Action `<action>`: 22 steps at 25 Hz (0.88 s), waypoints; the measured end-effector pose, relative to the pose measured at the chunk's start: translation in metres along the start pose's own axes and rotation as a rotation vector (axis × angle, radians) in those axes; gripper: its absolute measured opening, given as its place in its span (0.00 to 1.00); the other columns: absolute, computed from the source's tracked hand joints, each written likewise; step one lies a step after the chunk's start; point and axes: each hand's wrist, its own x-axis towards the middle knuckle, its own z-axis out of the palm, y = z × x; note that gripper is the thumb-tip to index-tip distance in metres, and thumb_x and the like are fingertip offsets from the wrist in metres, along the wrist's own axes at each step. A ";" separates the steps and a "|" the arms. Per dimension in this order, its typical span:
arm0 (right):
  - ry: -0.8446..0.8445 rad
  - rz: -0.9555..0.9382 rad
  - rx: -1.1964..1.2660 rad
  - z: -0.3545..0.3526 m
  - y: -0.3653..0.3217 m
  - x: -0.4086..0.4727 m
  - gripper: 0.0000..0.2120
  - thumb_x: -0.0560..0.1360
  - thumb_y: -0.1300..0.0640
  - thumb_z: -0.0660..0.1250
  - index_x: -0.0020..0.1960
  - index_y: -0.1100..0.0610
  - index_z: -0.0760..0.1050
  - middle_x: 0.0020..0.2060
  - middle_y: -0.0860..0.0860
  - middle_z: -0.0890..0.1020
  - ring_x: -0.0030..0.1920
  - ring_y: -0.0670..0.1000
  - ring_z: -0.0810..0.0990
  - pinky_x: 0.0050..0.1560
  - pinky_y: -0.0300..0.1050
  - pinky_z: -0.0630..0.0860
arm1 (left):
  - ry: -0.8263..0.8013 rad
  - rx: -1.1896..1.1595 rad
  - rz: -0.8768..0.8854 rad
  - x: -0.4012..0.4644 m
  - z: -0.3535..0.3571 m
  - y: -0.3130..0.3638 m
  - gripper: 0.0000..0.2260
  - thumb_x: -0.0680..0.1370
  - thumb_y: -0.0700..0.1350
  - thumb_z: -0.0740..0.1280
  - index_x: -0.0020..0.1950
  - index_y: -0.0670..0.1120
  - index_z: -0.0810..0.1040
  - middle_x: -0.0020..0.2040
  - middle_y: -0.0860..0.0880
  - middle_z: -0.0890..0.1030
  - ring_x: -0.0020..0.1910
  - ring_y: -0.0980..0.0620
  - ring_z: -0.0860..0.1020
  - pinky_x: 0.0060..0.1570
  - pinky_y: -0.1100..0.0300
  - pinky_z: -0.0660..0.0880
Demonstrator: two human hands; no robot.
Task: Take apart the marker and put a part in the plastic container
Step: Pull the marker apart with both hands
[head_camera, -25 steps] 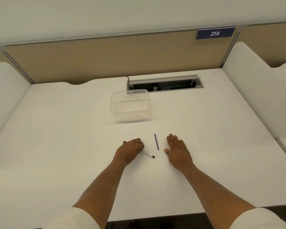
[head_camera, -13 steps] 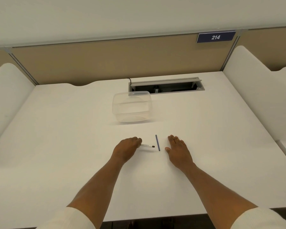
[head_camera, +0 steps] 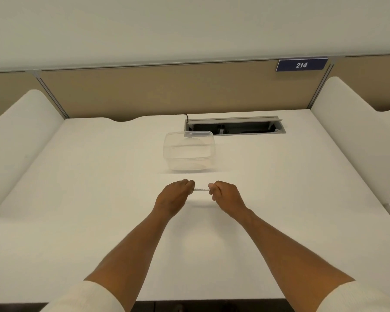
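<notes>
A thin white marker (head_camera: pixel 200 189) with small black lettering is held level just above the white desk. My left hand (head_camera: pixel 175 197) grips its left end and my right hand (head_camera: pixel 225 195) grips its right end, so both ends are hidden in my fingers. The blue stick seen earlier is out of sight, possibly under my right hand. A clear plastic container (head_camera: pixel 189 150) with no lid stands on the desk behind my hands, with nothing inside.
An open cable slot (head_camera: pixel 234 126) is cut into the desk behind the container. White side dividers (head_camera: pixel 356 140) rise at left and right, a tan partition with a blue "214" sign (head_camera: pixel 301 64) at the back. The desk's front edge is near my elbows.
My left hand lifted the marker off the desk and turned it level. My right hand left the desk and closed on the marker's right end. The blue stick is no longer visible.
</notes>
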 end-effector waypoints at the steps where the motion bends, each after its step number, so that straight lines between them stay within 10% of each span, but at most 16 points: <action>1: -0.010 0.002 -0.020 0.002 -0.003 0.001 0.20 0.80 0.45 0.59 0.39 0.57 0.78 0.29 0.45 0.80 0.34 0.51 0.79 0.39 0.48 0.75 | 0.009 -0.001 0.002 -0.001 -0.002 0.000 0.02 0.81 0.41 0.60 0.51 0.47 0.71 0.44 0.49 0.77 0.37 0.46 0.71 0.34 0.55 0.65; 12: -0.011 0.226 0.246 0.003 -0.021 0.002 0.20 0.78 0.47 0.64 0.32 0.56 0.72 0.22 0.44 0.74 0.17 0.41 0.68 0.18 0.31 0.61 | 0.051 -0.058 0.032 -0.011 -0.012 -0.003 0.05 0.80 0.44 0.65 0.55 0.47 0.73 0.46 0.49 0.78 0.42 0.45 0.76 0.37 0.54 0.68; 22: 0.008 0.173 0.279 0.009 -0.014 0.006 0.20 0.78 0.47 0.64 0.29 0.53 0.70 0.24 0.44 0.73 0.28 0.48 0.72 0.32 0.42 0.69 | 0.043 -0.121 -0.036 -0.009 -0.018 0.003 0.02 0.81 0.42 0.63 0.50 0.47 0.74 0.43 0.50 0.79 0.39 0.45 0.74 0.36 0.53 0.71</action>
